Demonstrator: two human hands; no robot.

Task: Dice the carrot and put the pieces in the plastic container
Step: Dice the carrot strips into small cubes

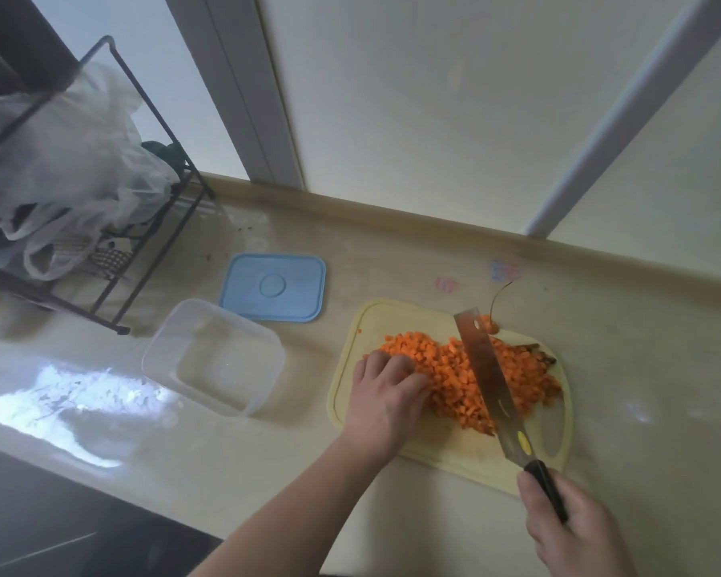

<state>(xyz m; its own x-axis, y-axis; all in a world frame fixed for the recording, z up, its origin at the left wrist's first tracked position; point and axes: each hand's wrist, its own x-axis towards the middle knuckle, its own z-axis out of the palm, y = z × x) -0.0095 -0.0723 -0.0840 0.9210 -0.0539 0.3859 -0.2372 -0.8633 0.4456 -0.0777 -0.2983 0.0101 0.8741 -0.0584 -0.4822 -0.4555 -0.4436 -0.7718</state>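
A heap of diced carrot (454, 376) lies on a pale yellow cutting board (446, 447). My left hand (386, 393) rests on the board with its fingers pressed against the left side of the heap. My right hand (571, 526) grips the black handle of a cleaver (490, 376), whose blade stands in the heap, edge down. Left of the board stands a clear plastic container (213, 358) with nothing in it. Its blue lid (273, 287) lies flat behind it. A carrot end with a thin root tail (492, 322) sits at the board's far edge.
A black wire rack (113, 226) holding plastic bags (71, 160) stands at the back left. The beige counter runs to a wall and window frame at the back. A dark edge drops off at the front left.
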